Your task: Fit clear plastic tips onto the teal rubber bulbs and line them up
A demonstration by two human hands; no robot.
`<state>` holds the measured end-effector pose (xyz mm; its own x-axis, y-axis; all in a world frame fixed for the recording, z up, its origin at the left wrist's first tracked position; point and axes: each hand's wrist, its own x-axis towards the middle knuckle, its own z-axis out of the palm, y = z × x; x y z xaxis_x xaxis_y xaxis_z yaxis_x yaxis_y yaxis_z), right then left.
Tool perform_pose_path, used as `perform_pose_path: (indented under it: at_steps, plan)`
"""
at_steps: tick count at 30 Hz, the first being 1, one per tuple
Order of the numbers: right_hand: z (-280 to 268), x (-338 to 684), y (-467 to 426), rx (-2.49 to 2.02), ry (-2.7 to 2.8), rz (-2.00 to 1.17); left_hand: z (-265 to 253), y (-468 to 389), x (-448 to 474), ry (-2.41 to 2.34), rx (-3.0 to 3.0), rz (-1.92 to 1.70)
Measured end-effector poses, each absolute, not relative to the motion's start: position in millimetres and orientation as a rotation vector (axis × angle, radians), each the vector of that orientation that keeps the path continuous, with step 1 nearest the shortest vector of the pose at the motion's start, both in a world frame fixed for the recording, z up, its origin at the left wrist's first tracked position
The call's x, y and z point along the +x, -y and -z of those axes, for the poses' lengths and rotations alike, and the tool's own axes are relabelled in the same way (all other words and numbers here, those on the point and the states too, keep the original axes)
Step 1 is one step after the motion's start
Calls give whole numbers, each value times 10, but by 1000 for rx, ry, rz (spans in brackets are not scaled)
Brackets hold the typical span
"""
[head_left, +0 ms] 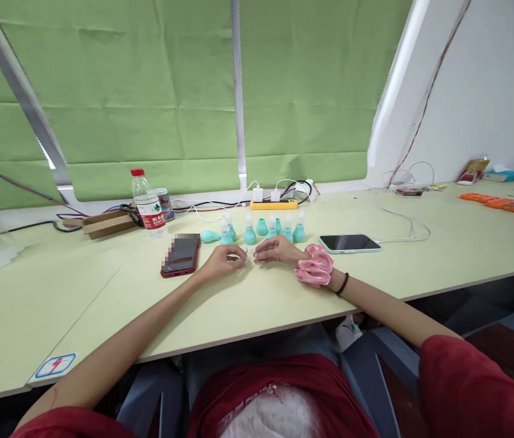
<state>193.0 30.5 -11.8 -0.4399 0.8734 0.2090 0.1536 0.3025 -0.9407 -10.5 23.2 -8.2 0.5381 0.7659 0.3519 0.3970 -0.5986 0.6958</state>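
My left hand rests low over the table with its fingers curved and a gap between thumb and fingertips. Facing it, my right hand has its fingers bent toward the left, and no held thing shows in it. A small white piece lies between the fingertips of both hands; whether either hand touches it I cannot tell. Just behind stand several turquoise squeeze bulbs, among them a bulb with a clear tip and a bulb without one. Another turquoise bulb lies on its side.
A red-cased phone lies left of my hands, a second phone to the right. Behind are a water bottle, a can, a cardboard tray and a yellow power strip with cables. Orange tools lie far right.
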Motion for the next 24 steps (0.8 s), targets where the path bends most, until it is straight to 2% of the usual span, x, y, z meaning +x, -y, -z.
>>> perform_pose_path:
  at_steps: [6,14,24]
  plan:
    - [168,1929,-329,-929,1788,-1232,84,-268,-99,-979,2114,-991]
    - [194,1887,-398,-889,1741,-1381,134,-250,-96,-1012,2164,-852]
    - [205,1872,-387,-863,1817,-1271,112,-170,-39,-995,2186,-889]
